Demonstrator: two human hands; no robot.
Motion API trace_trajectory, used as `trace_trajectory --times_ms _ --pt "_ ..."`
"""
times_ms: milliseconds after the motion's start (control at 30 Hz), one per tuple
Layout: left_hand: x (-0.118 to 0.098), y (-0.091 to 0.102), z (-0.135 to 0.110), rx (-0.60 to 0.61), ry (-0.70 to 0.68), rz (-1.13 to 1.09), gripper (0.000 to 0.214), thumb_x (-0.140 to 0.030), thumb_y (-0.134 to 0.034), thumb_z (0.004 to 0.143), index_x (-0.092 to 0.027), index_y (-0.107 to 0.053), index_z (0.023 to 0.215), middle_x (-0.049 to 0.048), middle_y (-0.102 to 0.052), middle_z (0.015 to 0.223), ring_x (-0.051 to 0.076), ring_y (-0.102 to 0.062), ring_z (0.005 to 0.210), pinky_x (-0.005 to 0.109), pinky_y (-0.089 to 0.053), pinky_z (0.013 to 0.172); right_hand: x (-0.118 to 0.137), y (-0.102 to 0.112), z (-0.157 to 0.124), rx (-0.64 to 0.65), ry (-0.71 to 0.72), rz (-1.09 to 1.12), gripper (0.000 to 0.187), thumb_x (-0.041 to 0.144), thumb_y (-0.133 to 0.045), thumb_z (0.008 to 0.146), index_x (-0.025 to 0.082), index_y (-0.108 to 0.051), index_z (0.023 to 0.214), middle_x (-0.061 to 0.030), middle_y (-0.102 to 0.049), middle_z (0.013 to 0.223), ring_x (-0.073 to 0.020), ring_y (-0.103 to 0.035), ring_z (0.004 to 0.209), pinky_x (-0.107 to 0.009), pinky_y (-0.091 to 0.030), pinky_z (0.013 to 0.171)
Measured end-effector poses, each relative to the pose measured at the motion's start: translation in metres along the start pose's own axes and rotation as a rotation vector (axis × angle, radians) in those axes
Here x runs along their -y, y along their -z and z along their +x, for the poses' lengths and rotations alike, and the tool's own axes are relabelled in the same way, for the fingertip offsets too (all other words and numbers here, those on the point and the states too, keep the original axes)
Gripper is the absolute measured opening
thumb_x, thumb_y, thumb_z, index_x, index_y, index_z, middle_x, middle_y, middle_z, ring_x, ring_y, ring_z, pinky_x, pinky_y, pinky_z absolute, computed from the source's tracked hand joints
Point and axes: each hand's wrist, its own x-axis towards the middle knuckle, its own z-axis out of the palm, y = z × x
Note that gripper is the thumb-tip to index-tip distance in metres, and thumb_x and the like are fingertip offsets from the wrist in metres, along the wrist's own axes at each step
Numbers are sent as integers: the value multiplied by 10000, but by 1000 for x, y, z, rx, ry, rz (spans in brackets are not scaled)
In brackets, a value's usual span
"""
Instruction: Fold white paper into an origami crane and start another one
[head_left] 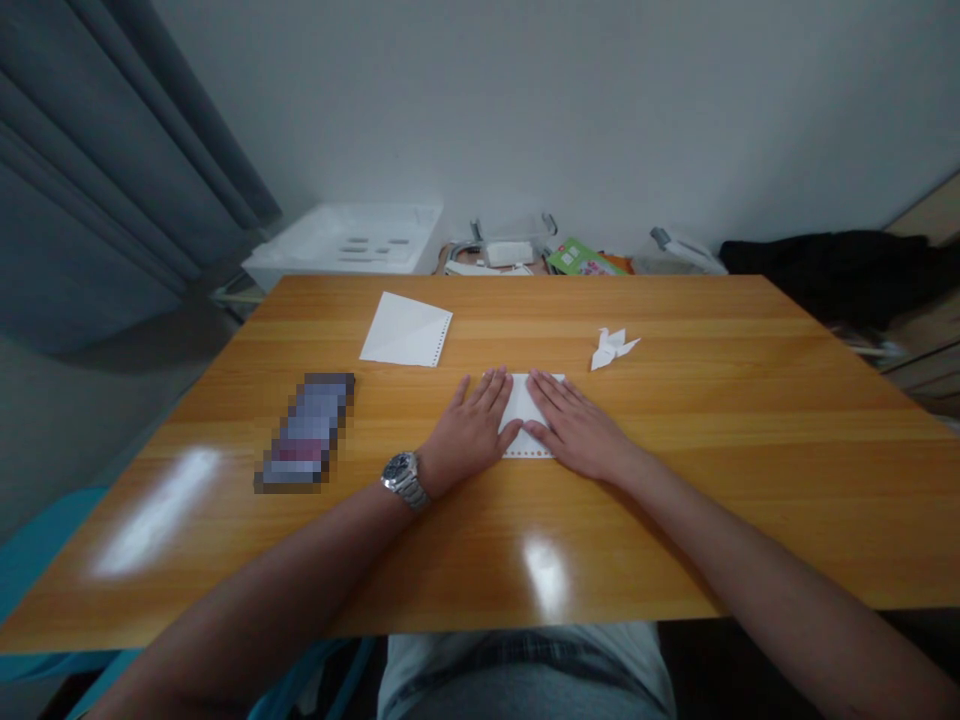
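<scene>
Sheet under hands: white paper sheet with a row of punched holes [525,408], flat on the glossy orange-brown wooden bench [450,560], directly before the person; punched edge faces the person, side edges are covered.
Left hand: bare left hand [474,425], palm down on the left part of the sheet, fingers extended, thumb toward the middle; grip released, nothing grasped.
Left wrist: silver metal wristwatch with a dark dial [403,474].
Right hand: bare right hand [576,425], palm down on the right part, fingers angled inward; grip likewise released. Both thumbs point at each other, slightly apart, with white paper showing between the hands.
Spare sheet: larger white paper sheet with a perforated edge [406,332], lying at an angle beyond the left hand; perforations on its right side.
Folded bird: white folded-paper bird [611,348], beyond the right hand, well apart from it.
Phone: dark rectangular phone, pixelated [307,435], left of the left hand; screen content unreadable.
Behind bench: white plastic tub [345,238] on the left, green printed booklet [581,257] near centre, black cloth [832,262] on the right.
</scene>
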Motion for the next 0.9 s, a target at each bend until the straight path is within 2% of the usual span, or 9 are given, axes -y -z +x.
trace_trajectory --times_ms 167,333,500,600,700,733,900 --pt "1 -1 -1 -10 1 -20 632 -448 -308 1057 -71 -313 1564 203 -311 1620 301 -278 1528 535 -205 1252 -11 0 -4 -13 -74 -13 718 543 -252 1053 113 -189 1624 -168 -217 1664 -266 -196 1552 -500 -228 1262" --pt "2 -3 -3 9 59 -22 672 -517 -312 1047 -85 -313 1562 220 -272 1632 322 -232 1541 596 -187 1238 -12 0 -5 -4 -74 -36 741 556 -254 1046 73 -231 1607 -189 -229 1659 -279 -202 1552 -493 -216 1265" --pt "3 -1 -2 40 67 -32 720 -548 -311 1044 -47 -298 1560 244 -254 1631 335 -205 1547 600 -182 1238 -11 -1 -5 -27 -69 -41 733 557 -251 1049 78 -246 1603 -186 -250 1655 -272 -216 1549 -490 -221 1263" --pt "7 4 -1 42 -3 -72 715 -552 -325 1045 -67 -287 1568 214 -264 1639 302 -194 1553 551 -169 1258 -11 -2 -5 -50 -62 -35 727 566 -259 1046 103 -248 1607 -178 -270 1651 -271 -231 1546 -497 -232 1258" --pt "12 10 -2 79 -195 -159 699 -579 -352 1035 -145 -288 1579 136 -289 1649 229 -210 1554 452 -168 1280 -11 -2 -5 -57 -64 -39 734 578 -255 1043 105 -262 1603 -178 -278 1649 -277 -238 1544 -500 -244 1255" --pt "13 11 -2 96 -225 -179 735 -615 -378 1016 -151 -292 1579 136 -297 1646 229 -225 1550 441 -176 1280 -12 -3 -5 -56 -66 -41 735 578 -253 1043 100 -264 1602 -179 -275 1650 -277 -238 1544 -498 -244 1255" --pt "15 15 -5 133 -232 -220 864 -712 -472 936 -139 -322 1565 175 -312 1631 261 -258 1538 449 -223 1267 -13 -3 -5 -57 -63 -26 714 557 -263 1048 121 -235 1613 -161 -257 1658 -270 -231 1546 -496 -239 1260"
